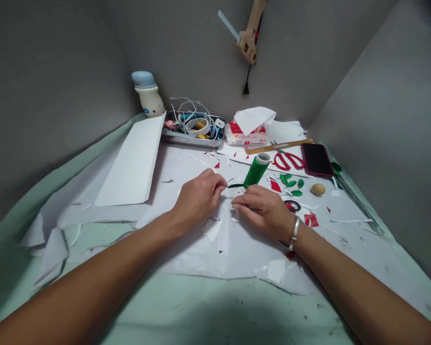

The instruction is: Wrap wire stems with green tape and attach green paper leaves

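Between the thumb and forefinger of my left hand [200, 192] is one end of a slim dark green leaf-like piece [236, 185]. My right hand [264, 211], with a silver bangle at the wrist, is beside it with fingers pinched together; whatever they grip is too small to make out. Just behind my right fingers a spool of green thread [255, 171] stands tilted. Several small green leaves [291, 184] lie right of the spool. A black-handled tool [293, 206] is partly hidden behind my right hand.
White paper with red and white scraps covers the table. A folded white card [132, 165] stands left. Behind are a bottle [149, 96], a metal tray [194, 139] and a tissue pack [246, 135]. Red scissors [289, 161], a ruler [280, 146], a phone [316, 159] and a brown oval object [318, 189] lie right.
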The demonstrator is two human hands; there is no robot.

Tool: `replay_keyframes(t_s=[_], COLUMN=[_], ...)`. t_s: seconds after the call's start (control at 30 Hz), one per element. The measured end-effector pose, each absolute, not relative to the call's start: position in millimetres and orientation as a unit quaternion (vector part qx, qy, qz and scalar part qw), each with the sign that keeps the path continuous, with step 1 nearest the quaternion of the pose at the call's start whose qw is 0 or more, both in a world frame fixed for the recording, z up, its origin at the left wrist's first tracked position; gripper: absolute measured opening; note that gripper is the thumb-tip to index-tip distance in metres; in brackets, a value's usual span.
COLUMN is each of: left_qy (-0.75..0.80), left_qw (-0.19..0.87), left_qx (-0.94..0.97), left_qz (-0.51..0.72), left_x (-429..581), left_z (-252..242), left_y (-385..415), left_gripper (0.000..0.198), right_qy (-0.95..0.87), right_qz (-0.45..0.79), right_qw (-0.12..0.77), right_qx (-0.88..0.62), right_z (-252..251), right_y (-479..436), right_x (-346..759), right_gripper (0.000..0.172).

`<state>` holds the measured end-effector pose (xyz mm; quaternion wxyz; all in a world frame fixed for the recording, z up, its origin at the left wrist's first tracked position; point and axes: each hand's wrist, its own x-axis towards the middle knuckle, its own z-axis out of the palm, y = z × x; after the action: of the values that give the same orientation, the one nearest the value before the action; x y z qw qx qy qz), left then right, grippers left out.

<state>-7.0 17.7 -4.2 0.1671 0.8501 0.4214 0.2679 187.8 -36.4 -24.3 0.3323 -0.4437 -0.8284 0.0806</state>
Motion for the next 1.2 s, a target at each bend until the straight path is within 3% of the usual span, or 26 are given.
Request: replay_keyframes(t_s=[0.1,0.2,0.33,0.47,0.67,0.83,1.03,1.2], left_qy=[0.397,0.321,0.265,0.314,0.402,0.365,0.266,0.311], left_qw=[0.141,0.184,0.298,0.347,0.222,0.159,0.282,0.384], left_qx=[0.887,0.917,0.896,0.839,0.839,0.900,0.905,0.829], left_qz=[0.190,0.148,0.198,0.276,0.291,0.178,0.178,0.261], left_x=[-7,-6,-4,-3,-5,-6,-3,-3], left_z=[-7,-5,5,11,-1,-8,0,12], left_y=[16,13,9,10,16,14,9,8], left_gripper=[0.021,0.022,0.018,0.015,0.016,0.018,0.017,0.014], right_qy=[-0.797,-0.758,-0.726,-0.764,-0.849,-0.820,-0.738,-0.751], right_qz=[0.082,0.117,0.170,0.181,0.071,0.059,0.149,0.194], right_qw=[0.379,0.414,0.421,0.376,0.294,0.346,0.413,0.385], right_qx=[-0.464,-0.490,-0.516,-0.493,-0.433,-0.452,-0.512,-0.500], right_z=[-20,-20,-25,-31,-28,-20,-20,-27], right_y=[-33,-28,-22,-25,-36,-37,-27,-27], right_x=[193,199,204,199,188,192,202,200], right_gripper=[0.015,0.014,0.014,0.015,0.018,0.019,0.016,0.015])
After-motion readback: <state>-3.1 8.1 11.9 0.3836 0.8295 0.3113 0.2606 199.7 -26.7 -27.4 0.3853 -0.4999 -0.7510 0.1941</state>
